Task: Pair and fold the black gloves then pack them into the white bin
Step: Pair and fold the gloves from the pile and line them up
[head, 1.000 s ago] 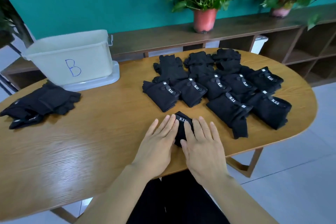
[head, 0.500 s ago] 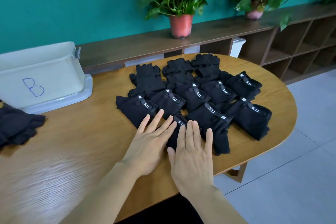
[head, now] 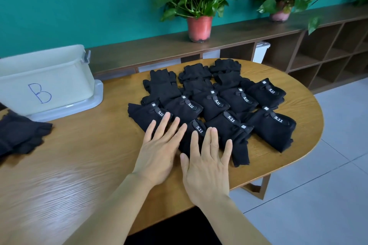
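Several folded pairs of black gloves [head: 217,103] lie in rows on the right half of the oval wooden table [head: 83,157]. A small folded pair [head: 196,129] sits at the front of the rows. My left hand [head: 159,149] and my right hand [head: 207,163] lie flat side by side with straight fingers, pressing on this pair and partly covering it. A heap of loose black gloves [head: 20,137] lies at the table's left edge. The white bin [head: 45,79], marked with a blue B, stands at the back left on its lid.
A long wooden shelf unit [head: 298,49] runs behind the table along the teal wall, carrying two potted plants [head: 199,6]. Grey tiled floor lies to the right of the table. The table's near edge is close to my body.
Both hands slid the small folded pair forward until it met the rows of folded pairs. The view has swung to the right, so the bin and loose heap sit further left.
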A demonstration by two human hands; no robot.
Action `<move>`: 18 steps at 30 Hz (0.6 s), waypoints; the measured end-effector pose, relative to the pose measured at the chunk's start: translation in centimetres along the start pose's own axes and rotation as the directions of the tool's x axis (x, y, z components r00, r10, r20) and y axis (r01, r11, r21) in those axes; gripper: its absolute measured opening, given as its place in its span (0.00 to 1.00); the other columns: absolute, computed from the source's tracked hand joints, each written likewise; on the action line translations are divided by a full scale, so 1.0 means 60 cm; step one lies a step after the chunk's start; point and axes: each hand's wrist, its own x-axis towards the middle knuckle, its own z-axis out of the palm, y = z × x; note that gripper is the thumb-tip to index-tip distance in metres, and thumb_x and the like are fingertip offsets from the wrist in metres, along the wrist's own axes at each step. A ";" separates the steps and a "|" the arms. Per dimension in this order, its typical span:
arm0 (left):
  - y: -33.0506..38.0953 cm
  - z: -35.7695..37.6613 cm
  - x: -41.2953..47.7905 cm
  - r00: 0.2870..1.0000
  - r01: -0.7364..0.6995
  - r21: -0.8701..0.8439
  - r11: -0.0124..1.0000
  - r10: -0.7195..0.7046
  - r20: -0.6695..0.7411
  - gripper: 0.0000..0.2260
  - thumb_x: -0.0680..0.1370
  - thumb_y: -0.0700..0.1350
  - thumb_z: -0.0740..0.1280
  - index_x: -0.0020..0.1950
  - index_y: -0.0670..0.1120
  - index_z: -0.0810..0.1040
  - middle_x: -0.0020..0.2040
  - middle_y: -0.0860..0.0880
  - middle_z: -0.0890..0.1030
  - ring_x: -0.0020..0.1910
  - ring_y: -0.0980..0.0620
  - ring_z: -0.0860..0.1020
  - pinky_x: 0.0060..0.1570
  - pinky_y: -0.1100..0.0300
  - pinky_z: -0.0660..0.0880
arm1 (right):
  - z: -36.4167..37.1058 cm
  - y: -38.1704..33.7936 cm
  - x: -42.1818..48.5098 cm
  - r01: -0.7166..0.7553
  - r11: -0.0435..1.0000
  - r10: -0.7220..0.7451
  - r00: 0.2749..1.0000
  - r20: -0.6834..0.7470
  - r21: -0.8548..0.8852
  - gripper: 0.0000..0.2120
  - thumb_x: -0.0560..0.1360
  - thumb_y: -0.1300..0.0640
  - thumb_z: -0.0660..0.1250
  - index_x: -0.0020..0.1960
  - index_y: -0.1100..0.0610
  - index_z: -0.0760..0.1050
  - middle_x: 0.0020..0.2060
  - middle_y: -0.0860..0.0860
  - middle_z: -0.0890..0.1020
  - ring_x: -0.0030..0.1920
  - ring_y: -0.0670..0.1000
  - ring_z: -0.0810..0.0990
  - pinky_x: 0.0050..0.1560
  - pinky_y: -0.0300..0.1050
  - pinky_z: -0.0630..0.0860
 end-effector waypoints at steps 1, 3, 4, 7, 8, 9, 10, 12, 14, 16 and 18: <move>0.001 -0.002 -0.007 0.999 0.035 0.001 0.999 -0.035 -0.014 0.26 0.82 0.43 0.57 0.80 0.51 0.56 0.80 0.50 0.56 0.80 0.50 0.42 0.76 0.49 0.39 | -0.001 0.000 0.000 0.005 1.000 -0.005 1.000 0.009 0.002 0.30 0.79 0.44 0.50 0.71 0.61 0.71 0.70 0.67 0.69 0.75 0.63 0.62 0.71 0.68 0.51; 0.003 -0.008 -0.026 0.996 0.085 -0.003 0.996 -0.085 -0.034 0.23 0.83 0.44 0.51 0.80 0.50 0.55 0.80 0.50 0.57 0.80 0.50 0.43 0.76 0.49 0.40 | -0.006 0.001 0.001 0.022 1.000 -0.022 1.000 0.015 0.008 0.29 0.79 0.44 0.50 0.71 0.60 0.72 0.70 0.67 0.69 0.75 0.63 0.62 0.70 0.68 0.52; 0.003 -0.011 -0.037 0.994 0.099 -0.015 0.995 -0.100 -0.034 0.23 0.84 0.45 0.51 0.80 0.50 0.55 0.79 0.50 0.58 0.80 0.51 0.44 0.76 0.50 0.41 | -0.009 0.002 0.001 0.031 0.999 -0.032 0.999 0.014 0.010 0.29 0.78 0.44 0.49 0.70 0.59 0.73 0.70 0.66 0.70 0.75 0.63 0.63 0.70 0.68 0.53; -0.006 -0.022 -0.076 0.991 0.133 -0.030 0.991 -0.134 -0.030 0.25 0.84 0.44 0.58 0.80 0.49 0.56 0.79 0.49 0.59 0.80 0.51 0.47 0.76 0.51 0.41 | -0.027 0.003 0.005 0.068 0.998 -0.068 0.998 -0.005 0.013 0.29 0.79 0.44 0.49 0.70 0.58 0.73 0.70 0.64 0.70 0.74 0.63 0.65 0.70 0.68 0.54; -0.009 -0.028 -0.089 0.989 0.147 -0.028 0.989 -0.147 -0.032 0.25 0.83 0.44 0.60 0.80 0.49 0.57 0.79 0.48 0.60 0.80 0.51 0.48 0.76 0.51 0.41 | -0.035 0.001 0.007 0.080 0.997 -0.080 0.997 -0.015 0.013 0.29 0.79 0.44 0.49 0.70 0.58 0.74 0.70 0.63 0.71 0.73 0.63 0.65 0.69 0.68 0.54; -0.014 -0.034 -0.102 0.986 0.163 -0.025 0.986 -0.164 -0.032 0.26 0.83 0.44 0.60 0.80 0.49 0.57 0.79 0.48 0.59 0.80 0.50 0.49 0.76 0.51 0.40 | -0.044 -0.003 0.009 0.095 0.995 -0.094 0.995 -0.024 0.012 0.28 0.79 0.44 0.49 0.70 0.58 0.74 0.70 0.62 0.72 0.73 0.63 0.66 0.69 0.69 0.54; -0.019 -0.041 -0.114 0.982 0.184 -0.023 0.983 -0.185 -0.031 0.25 0.83 0.44 0.59 0.80 0.49 0.57 0.79 0.49 0.59 0.80 0.50 0.49 0.76 0.52 0.40 | -0.052 -0.010 0.010 0.113 0.994 -0.112 0.993 -0.031 0.011 0.28 0.79 0.44 0.49 0.70 0.58 0.74 0.69 0.62 0.73 0.73 0.63 0.67 0.69 0.69 0.54; -0.030 -0.058 -0.134 0.975 0.218 -0.008 0.976 -0.218 -0.047 0.24 0.84 0.46 0.56 0.80 0.49 0.56 0.80 0.49 0.58 0.80 0.50 0.48 0.76 0.52 0.39 | -0.066 -0.030 0.012 0.156 0.988 -0.156 0.987 -0.031 0.017 0.28 0.79 0.45 0.48 0.69 0.58 0.74 0.68 0.62 0.74 0.72 0.63 0.68 0.69 0.69 0.55; -0.042 -0.076 -0.152 0.965 0.256 0.005 0.967 -0.256 -0.060 0.23 0.86 0.47 0.52 0.81 0.49 0.55 0.80 0.50 0.55 0.80 0.51 0.47 0.75 0.52 0.38 | -0.076 -0.055 0.012 0.203 0.979 -0.203 0.979 -0.009 0.027 0.29 0.79 0.45 0.47 0.70 0.58 0.73 0.67 0.61 0.75 0.71 0.62 0.69 0.69 0.68 0.56; -0.057 -0.092 -0.171 0.952 0.296 0.012 0.955 -0.294 -0.088 0.22 0.86 0.49 0.48 0.81 0.50 0.54 0.80 0.51 0.54 0.79 0.53 0.45 0.75 0.54 0.36 | -0.081 -0.082 0.011 0.247 0.968 -0.248 0.968 0.026 0.035 0.29 0.79 0.45 0.45 0.70 0.58 0.73 0.66 0.61 0.76 0.71 0.62 0.70 0.69 0.68 0.57; -0.075 -0.107 -0.195 0.936 0.345 0.026 0.938 -0.342 -0.089 0.22 0.86 0.51 0.45 0.81 0.50 0.53 0.80 0.51 0.53 0.79 0.54 0.45 0.74 0.55 0.35 | -0.083 -0.111 0.009 0.289 0.956 -0.291 0.955 0.053 0.044 0.30 0.78 0.46 0.45 0.70 0.59 0.73 0.65 0.61 0.77 0.69 0.61 0.71 0.69 0.67 0.60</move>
